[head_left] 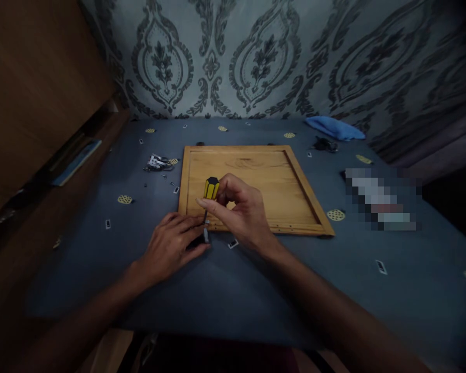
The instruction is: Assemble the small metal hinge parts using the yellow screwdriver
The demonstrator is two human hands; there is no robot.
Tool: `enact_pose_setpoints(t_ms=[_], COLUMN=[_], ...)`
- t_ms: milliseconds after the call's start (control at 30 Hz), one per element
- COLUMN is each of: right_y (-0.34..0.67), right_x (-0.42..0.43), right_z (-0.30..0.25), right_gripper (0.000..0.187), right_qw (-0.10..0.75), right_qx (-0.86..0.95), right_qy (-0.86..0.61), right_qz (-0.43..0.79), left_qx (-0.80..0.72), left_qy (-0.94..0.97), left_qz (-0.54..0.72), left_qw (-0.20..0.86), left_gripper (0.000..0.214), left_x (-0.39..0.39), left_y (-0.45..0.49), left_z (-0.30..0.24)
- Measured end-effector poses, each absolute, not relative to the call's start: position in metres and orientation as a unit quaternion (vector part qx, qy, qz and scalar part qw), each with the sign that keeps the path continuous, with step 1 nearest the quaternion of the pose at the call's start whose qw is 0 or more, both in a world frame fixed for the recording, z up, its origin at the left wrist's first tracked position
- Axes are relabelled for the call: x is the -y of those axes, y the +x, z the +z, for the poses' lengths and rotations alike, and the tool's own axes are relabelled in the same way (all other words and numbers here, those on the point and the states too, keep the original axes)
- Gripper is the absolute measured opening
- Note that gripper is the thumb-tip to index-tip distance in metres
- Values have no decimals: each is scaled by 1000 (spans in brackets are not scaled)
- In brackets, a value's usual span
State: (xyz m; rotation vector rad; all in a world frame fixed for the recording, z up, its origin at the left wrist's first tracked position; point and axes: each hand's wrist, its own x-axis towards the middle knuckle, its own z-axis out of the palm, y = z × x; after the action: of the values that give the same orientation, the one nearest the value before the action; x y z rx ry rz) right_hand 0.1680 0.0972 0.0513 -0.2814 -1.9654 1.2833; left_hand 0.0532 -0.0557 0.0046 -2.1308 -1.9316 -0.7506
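A wooden cabinet door (248,178) with a raised frame lies flat on the blue cloth. My right hand (244,210) grips a screwdriver (211,189) by its yellow and black handle. The screwdriver stands nearly upright, its shaft pointing down at the door's near left corner. There, a small metal hinge (206,234) sits at the door's edge. My left hand (173,241) steadies the hinge between its fingers and thumb, partly covering it. Exactly where the screwdriver tip meets the hinge is too small to make out.
Left of the door lie more metal hinges (158,163) and several loose screws (164,177). A blue cloth (336,128) and a small dark object (326,144) rest at the back right. A blurred-out item (380,199) lies on the right. Wooden furniture (42,77) borders the left side.
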Motion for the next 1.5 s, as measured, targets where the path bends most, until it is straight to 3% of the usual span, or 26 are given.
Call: enact_pose_setpoints(t_ms=[233,367,600,867,1100,1500], right_y=[176,177,171,179,182,180], right_x=[-108,-112,-102,-97,-99,-98], right_z=[62,65,55,52,46,42], right_gripper=[27,31,45,25,28,25], right_qw=[305,289,375,478,426,424], right_qx=[796,790,774,724,767,765], right_qy=[-74,-67,-119,-168,-158,-141], right_qz=[518,537,496,467,453,464], left_qx=[648,648,650,645,648,645], left_qy=[-716,-715,-713,-719,-715,-716], left_qz=[-246,-251,-250,-254,-254,-255], left_qw=[76,71,73,59,60,78], left_gripper=[24,24,22,23,22,23], left_x=[56,56,56,56,57,56], left_y=[52,52,52,52,52,53], left_z=[4,4,3,7,5,5])
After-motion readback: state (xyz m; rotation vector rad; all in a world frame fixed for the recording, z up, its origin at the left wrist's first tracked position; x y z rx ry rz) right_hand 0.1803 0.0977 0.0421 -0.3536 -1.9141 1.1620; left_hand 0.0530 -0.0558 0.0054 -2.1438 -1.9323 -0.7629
